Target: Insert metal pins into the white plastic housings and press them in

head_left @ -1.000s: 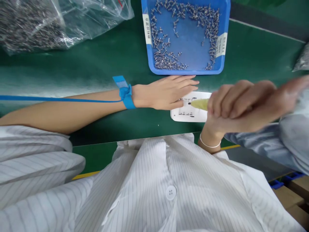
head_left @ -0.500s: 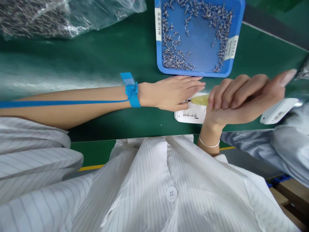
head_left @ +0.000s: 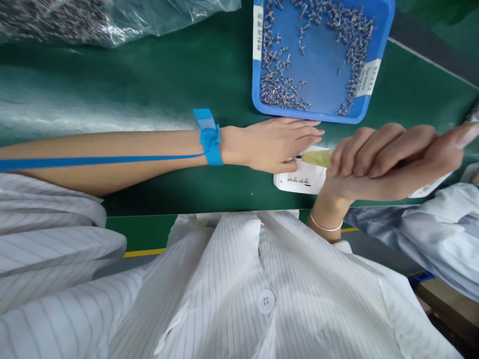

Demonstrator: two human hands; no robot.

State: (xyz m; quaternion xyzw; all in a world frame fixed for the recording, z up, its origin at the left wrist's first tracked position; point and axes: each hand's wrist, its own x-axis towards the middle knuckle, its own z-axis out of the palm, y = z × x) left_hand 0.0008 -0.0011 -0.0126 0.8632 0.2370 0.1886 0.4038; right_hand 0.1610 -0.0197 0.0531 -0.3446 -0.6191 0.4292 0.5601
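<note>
A white plastic device (head_left: 301, 182) with small dark printed marks lies on the green bench top. My left hand (head_left: 275, 144) rests over its far left part, fingers stretched out and thumb near the tool's tip. Round that wrist is a blue strap (head_left: 212, 144) with a blue cord. My right hand (head_left: 385, 162) is closed around a yellow-handled screwdriver (head_left: 316, 157), its thumb sticking out to the right. The screwdriver's short dark shaft points left at the device beside my left thumb. Its very tip is hidden by my left hand.
A blue tray (head_left: 322, 117) of small metal screws stands just beyond my hands. A clear plastic bag (head_left: 164, 20) of many small metal parts lies at the upper left. Another white device (head_left: 430, 187) and a person's pale sleeve (head_left: 441, 214) are at the right.
The tray and both hands sit slightly farther right in the picture. My right hand keeps its grip on the screwdriver, and my left hand stays over the device.
</note>
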